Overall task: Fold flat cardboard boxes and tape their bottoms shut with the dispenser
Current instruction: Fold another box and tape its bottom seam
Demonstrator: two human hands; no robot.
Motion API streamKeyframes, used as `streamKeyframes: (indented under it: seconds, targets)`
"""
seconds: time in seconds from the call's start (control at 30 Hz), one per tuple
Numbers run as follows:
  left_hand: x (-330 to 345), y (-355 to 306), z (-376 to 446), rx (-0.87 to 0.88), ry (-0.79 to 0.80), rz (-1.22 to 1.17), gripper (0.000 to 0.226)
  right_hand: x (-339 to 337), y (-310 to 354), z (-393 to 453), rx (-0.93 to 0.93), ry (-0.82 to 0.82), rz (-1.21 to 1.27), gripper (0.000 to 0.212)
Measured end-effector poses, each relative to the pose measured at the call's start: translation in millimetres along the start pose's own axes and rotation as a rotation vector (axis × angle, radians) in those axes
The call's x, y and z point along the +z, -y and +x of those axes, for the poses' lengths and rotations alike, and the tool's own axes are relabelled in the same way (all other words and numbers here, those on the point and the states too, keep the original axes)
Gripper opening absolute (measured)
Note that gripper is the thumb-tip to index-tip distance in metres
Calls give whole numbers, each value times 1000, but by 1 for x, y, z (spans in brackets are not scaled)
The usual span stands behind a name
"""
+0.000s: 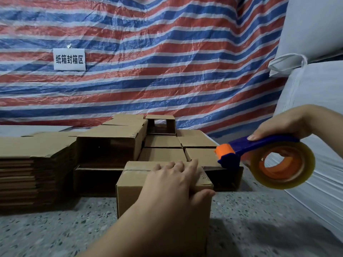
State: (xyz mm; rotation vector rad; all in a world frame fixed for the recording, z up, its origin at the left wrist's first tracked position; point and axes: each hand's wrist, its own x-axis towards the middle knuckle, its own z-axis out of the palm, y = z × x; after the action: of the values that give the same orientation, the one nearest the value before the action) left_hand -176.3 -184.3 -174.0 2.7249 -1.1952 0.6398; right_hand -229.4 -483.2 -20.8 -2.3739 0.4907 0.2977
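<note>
Cardboard box (pixel 130 188) stands on the speckled floor (pixel 55 234), its top flaps folded shut, with the left hand (pixel 172 184) lying flat on them, fingers (pixel 178 165) straight and spread. To its right, clear of the box, the right hand (pixel 284 125) grips the blue-and-orange tape dispenser (pixel 246 145). Folded boxes (pixel 163 141) sit behind; flat cardboard stack (pixel 24 175) lies left.
</note>
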Motion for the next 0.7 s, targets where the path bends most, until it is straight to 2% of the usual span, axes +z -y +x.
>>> streamKeyframes:
  seconds: [0.13,0.3,0.37,0.5,0.6,0.7]
  targets:
    - [-6,0,-1,22,41,7,88,9,2,5,14,109,-194,82]
    - [-11,0,4,23,108,-20,69,3,-6,5,15,120,-40,69]
    - [-13,0,6,60,128,-38,68,6,-6,3,37,137,-72,68]
    - [-16,-3,9,107,88,-105,57,26,18,-3,86,231,-471,77]
    - [-15,-4,9,144,53,-88,61,44,42,-8,114,151,-663,78]
    - [-15,-5,9,181,46,-57,60,52,60,-14,113,48,-789,62]
